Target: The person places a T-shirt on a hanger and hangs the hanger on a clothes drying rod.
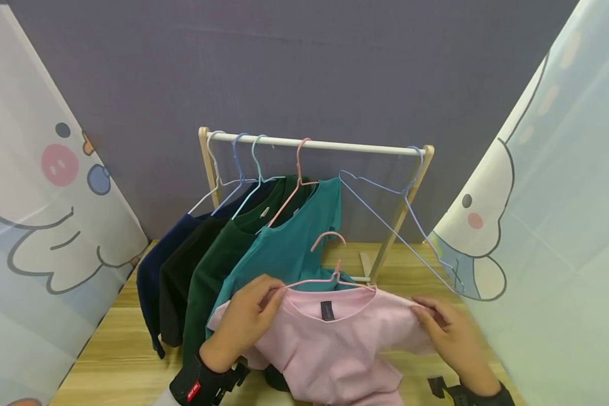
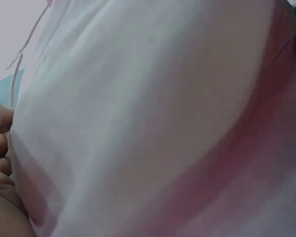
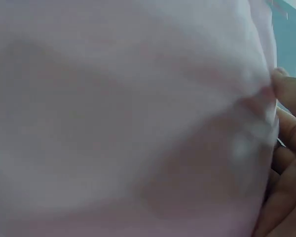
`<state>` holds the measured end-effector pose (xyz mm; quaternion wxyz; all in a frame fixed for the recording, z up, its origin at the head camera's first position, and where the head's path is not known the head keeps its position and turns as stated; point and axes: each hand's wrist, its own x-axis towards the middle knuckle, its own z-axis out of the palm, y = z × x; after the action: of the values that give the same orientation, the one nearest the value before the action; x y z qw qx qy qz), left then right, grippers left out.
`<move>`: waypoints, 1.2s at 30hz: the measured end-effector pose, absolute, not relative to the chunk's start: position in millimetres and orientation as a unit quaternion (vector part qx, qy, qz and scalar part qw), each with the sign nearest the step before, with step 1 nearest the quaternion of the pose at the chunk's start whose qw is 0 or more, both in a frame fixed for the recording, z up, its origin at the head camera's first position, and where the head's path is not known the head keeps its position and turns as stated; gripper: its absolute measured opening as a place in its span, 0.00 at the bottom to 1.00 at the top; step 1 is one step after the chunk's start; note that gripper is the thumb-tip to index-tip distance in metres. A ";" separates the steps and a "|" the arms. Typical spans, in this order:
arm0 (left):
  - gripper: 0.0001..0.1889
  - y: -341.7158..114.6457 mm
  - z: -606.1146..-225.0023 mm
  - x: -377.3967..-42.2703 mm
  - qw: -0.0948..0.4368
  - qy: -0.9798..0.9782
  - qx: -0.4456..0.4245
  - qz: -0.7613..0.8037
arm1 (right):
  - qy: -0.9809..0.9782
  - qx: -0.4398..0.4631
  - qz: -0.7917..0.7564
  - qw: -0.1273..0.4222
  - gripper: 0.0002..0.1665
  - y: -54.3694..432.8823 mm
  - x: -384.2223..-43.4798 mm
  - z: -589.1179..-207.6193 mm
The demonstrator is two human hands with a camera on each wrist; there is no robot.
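A pink T-shirt (image 1: pixel 335 344) with a dark neck label spreads between both hands in the head view. Inside its neck sits a pink hanger (image 1: pixel 337 276), whose hook rises above the collar. The left hand (image 1: pixel 246 316) pinches the shirt's shoulder beside the neckline, close to the hanger's arm. At the other shoulder, the right hand (image 1: pixel 446 332) pinches the fabric near the sleeve. Pink cloth (image 2: pixel 138 113) fills most of the left wrist view, and the same shirt (image 3: pixel 128 108) covers much of the right wrist view.
Behind the shirt stands a rack with a white rail (image 1: pixel 355 146) and wooden legs. A teal garment (image 1: pixel 294 237), a green one (image 1: pixel 223 265) and darker ones hang on its left part. A bare blue hanger (image 1: pixel 406 192) hangs at the right end. Patterned curtains flank the wooden table (image 1: pixel 106 361).
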<state>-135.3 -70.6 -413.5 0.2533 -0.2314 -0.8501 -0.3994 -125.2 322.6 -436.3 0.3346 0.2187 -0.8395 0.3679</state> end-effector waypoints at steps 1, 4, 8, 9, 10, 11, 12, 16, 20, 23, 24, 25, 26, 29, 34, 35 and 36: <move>0.05 -72.4 -412.8 -135.7 0.264 -0.846 -0.230 -0.402 | -0.844 0.200 0.365 0.338 0.19 328.0 -124.4 -437.0; 0.06 -77.8 -409.6 -137.1 0.293 -0.834 -0.231 -0.406 | -0.847 0.149 0.363 0.358 0.16 341.6 -122.4 -436.5; 0.07 -82.7 -404.0 -137.4 0.320 -0.823 -0.232 -0.408 | -0.852 0.067 0.371 0.364 0.10 350.4 -118.2 -432.4; 0.07 -83.4 -403.0 -137.3 0.323 -0.822 -0.231 -0.409 | -0.851 0.051 0.373 0.366 0.09 352.1 -117.7 -432.1; 0.07 -83.8 -402.2 -137.1 0.326 -0.821 -0.230 -0.409 | -0.853 0.032 0.374 0.362 0.08 353.9 -116.7 -432.0; 0.07 -84.2 -402.1 -137.2 0.328 -0.819 -0.230 -0.410 | -0.857 0.012 0.371 0.357 0.07 355.4 -115.3 -431.7; 0.07 -84.2 -402.6 -137.4 0.330 -0.819 -0.231 -0.409 | -0.859 0.003 0.372 0.351 0.06 356.7 -113.9 -431.7; 0.06 -82.3 -407.6 -137.7 0.325 -0.817 -0.250 -0.405 | -0.865 0.033 0.372 0.335 0.08 360.9 -110.1 -437.0; 0.05 -75.9 -412.9 -136.5 0.307 -0.827 -0.277 -0.381 | -0.853 0.157 0.359 0.343 0.26 354.3 -110.6 -439.1; 0.05 -69.1 -415.2 -133.8 0.289 -0.842 -0.291 -0.352 | -0.855 0.224 0.337 0.326 0.36 343.0 -111.5 -437.9; 0.05 -66.6 -415.6 -132.7 0.283 -0.845 -0.298 -0.342 | -0.860 0.237 0.325 0.314 0.37 339.2 -111.9 -437.9; 0.05 -64.1 -416.0 -131.5 0.278 -0.848 -0.304 -0.334 | -0.864 0.252 0.315 0.303 0.38 335.5 -112.2 -438.1; 0.05 -61.8 -416.7 -130.4 0.274 -0.849 -0.310 -0.328 | -0.868 0.262 0.304 0.293 0.37 332.2 -112.6 -438.9; 0.05 -55.2 -418.7 -127.8 0.270 -0.848 -0.330 -0.316 | -0.870 0.290 0.299 0.264 0.30 325.8 -114.0 -442.8; 0.05 -49.6 -420.8 -126.5 0.269 -0.840 -0.353 -0.313 | -0.855 0.304 0.332 0.256 0.28 323.5 -113.7 -452.9; 0.05 -49.6 -420.8 -126.4 0.266 -0.841 -0.353 -0.313 | -0.853 0.304 0.335 0.260 0.30 324.1 -113.4 -454.6; 0.04 -49.8 -420.5 -126.3 0.260 -0.843 -0.351 -0.315 | -0.850 0.305 0.340 0.261 0.31 324.9 -113.5 -456.1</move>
<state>-126.3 -49.8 -420.5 0.2596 -0.3514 -0.8425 -0.3150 -113.5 324.9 -456.1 0.2613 0.3053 -0.8503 0.3398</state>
